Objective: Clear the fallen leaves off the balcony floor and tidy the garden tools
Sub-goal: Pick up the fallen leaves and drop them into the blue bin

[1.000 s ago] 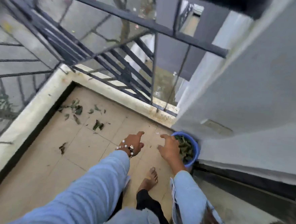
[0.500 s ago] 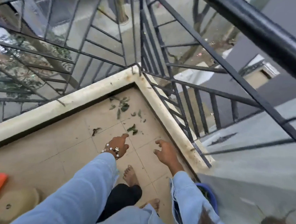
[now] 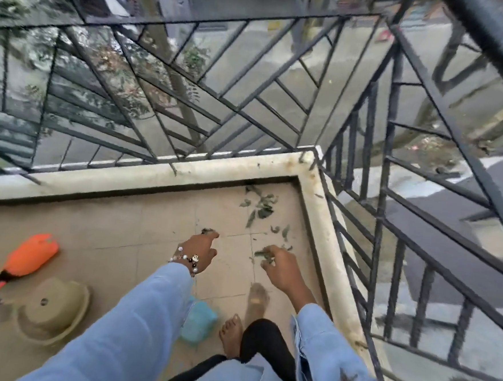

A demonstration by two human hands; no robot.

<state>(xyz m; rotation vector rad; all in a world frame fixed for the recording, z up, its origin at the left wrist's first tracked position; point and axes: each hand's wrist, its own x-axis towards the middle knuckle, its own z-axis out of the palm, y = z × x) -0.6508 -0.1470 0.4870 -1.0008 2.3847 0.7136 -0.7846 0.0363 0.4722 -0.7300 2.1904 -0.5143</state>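
Several green fallen leaves (image 3: pixel 258 206) lie scattered in the far right corner of the beige tiled balcony floor (image 3: pixel 140 233). My left hand (image 3: pixel 200 250), with a bead bracelet at the wrist, reaches forward, fingers apart, its fingertips touching a single leaf (image 3: pixel 208 231). My right hand (image 3: pixel 282 270) is lower right of it, its fingers curled around a small clump of leaves (image 3: pixel 265 255) on the floor. An orange garden tool (image 3: pixel 30 253) with a dark handle lies on the floor at the left.
An upturned beige plant pot (image 3: pixel 53 310) sits at the lower left. A teal object (image 3: pixel 199 320) lies beside my bare feet (image 3: pixel 231 334). A pale raised kerb (image 3: pixel 326 246) and a black metal railing (image 3: pixel 375 228) bound the corner, with the street far below.
My view has swung left, away from the blue bucket and the wall. Both hands have moved forward to the leaves near the corner, and the right hand has closed on some.
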